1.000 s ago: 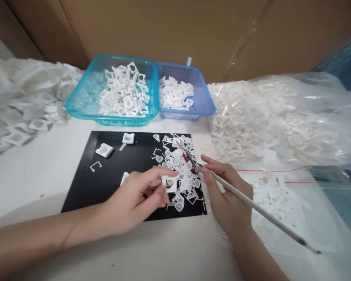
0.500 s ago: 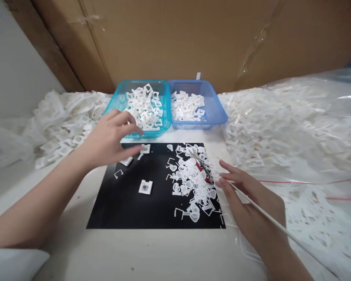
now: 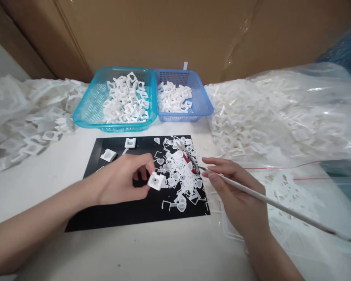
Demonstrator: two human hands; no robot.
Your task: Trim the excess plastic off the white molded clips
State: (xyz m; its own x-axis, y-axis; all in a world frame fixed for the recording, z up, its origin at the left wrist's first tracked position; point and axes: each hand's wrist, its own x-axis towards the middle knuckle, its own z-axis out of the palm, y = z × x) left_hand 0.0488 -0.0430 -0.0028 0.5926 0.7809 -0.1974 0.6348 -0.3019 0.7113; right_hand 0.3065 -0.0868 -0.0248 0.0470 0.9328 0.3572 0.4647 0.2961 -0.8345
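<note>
My left hand [image 3: 125, 177] pinches a small white plastic piece [image 3: 156, 181] with a heart-shaped middle, held above the black mat [image 3: 111, 212]. In my right hand [image 3: 236, 191] is a thin white rod with a dark pointed tip [image 3: 269, 201], slanting down to the right. Its other end points at small pliers or snips with red parts [image 3: 190, 158], which lie on a heap of white plastic scraps [image 3: 175, 171]. Two more white square pieces rest on the mat: one at the back [image 3: 130, 143], one to its left [image 3: 108, 155].
Behind the mat stand a teal basket [image 3: 89, 125] and a blue basket [image 3: 203, 97], both holding white pieces. Clear bags of white parts lie at left [image 3: 32, 113] and right [image 3: 266, 113]. A cardboard wall [image 3: 163, 35] closes off the back.
My left hand has come down from near the teal basket and taken hold of the square piece lying mid-mat. My right hand keeps the rod, now tilted flatter. The view has shifted.
</note>
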